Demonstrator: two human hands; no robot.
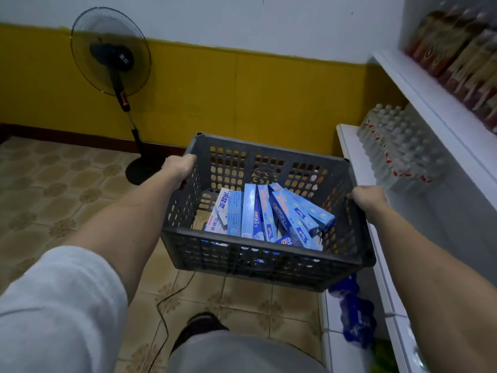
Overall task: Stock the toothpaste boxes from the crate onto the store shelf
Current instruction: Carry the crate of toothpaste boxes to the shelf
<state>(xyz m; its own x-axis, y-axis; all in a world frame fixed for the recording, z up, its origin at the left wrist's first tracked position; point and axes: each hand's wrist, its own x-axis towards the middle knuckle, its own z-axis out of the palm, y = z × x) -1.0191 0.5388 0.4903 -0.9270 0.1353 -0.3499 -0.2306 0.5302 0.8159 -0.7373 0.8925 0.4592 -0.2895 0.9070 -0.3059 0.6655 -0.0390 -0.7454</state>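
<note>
A dark grey perforated plastic crate [258,261] hangs in the air in front of me, above the tiled floor. My left hand [179,168] grips its left rim and my right hand [367,199] grips its right rim. Inside lie several blue and white toothpaste boxes [251,211], loosely piled and leaning on each other. The white store shelf [357,168] stands directly to the right of the crate, its nearest edge almost touching the crate's right corner.
Shrink-wrapped packs of water bottles [400,154] fill the middle shelf; reddish packaged goods [457,55] line the shelf above. Blue packs [355,313] sit low under the shelf. A black standing fan [113,57] stands at the yellow wall; its cable [164,300] trails across the floor.
</note>
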